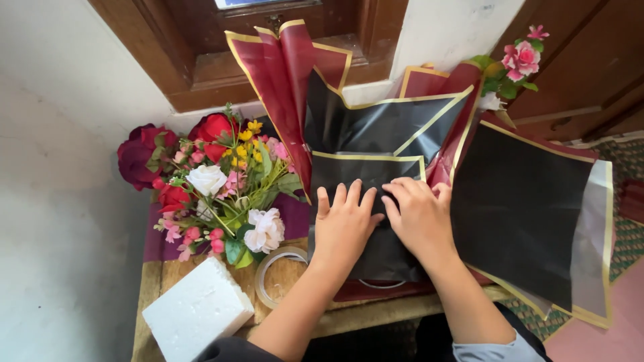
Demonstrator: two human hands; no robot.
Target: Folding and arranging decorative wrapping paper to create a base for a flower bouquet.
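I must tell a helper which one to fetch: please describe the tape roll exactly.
Start at the flower bunch left of the hands. Just below it, on the wooden table, lies the tape roll, beside the white foam block. It is the only clear, flat ring.

Surface finishes: wrapping sheets, flowers, block, tape, tabletop

Black wrapping sheet (365,177) under both bare hands: thin plastic-like film, slightly glossy, gold-edged, creased. Maroon sheets (288,74) behind it: same smooth film, soft sheen. Large black sheet (520,208) at right: matt, flat, with a translucent frosted margin. Flower bunch (215,188): artificial, cloth-like petals, plastic-looking leaves. White block (196,312): foam, matt, finely grainy. Tape roll (268,275): clear, glossy plastic. Tabletop (151,295): bare wood, rough, unvarnished. Window frame (194,67): dark wood, smooth, semi-gloss.
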